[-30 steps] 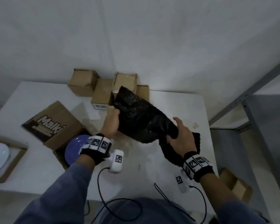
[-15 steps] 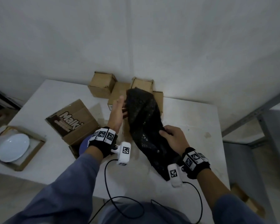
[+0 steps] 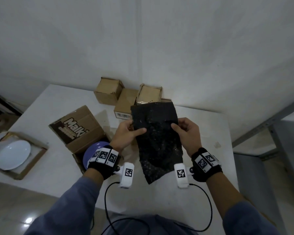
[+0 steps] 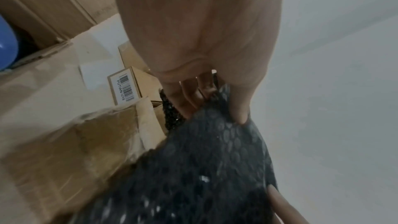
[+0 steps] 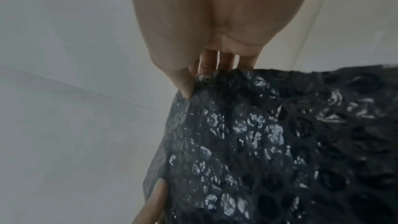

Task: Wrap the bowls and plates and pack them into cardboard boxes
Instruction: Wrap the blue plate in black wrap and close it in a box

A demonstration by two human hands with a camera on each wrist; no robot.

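Two hands hold one sheet of black bubble wrap (image 3: 157,138) up over the middle of the white table (image 3: 210,126): the left hand (image 3: 126,135) pinches its left edge between thumb and fingers, the right hand (image 3: 187,133) pinches the right edge the same way. The sheet hangs down toward six o'clock, hiding part of the table behind it. At twelve o'clock of the sheet stand four small cardboard boxes (image 3: 109,92), one wearing a barcode label (image 4: 125,88). At nine o'clock sits an open Malkist box (image 3: 78,129), and just below it a blue plate (image 3: 93,150) shows behind the left wrist. Far out at nine o'clock a white plate (image 3: 14,155) lies in a shallow cardboard tray (image 3: 36,160). White walls (image 3: 143,39) meet in a corner behind the table; a grey metal frame (image 3: 268,121) stands at three o'clock.
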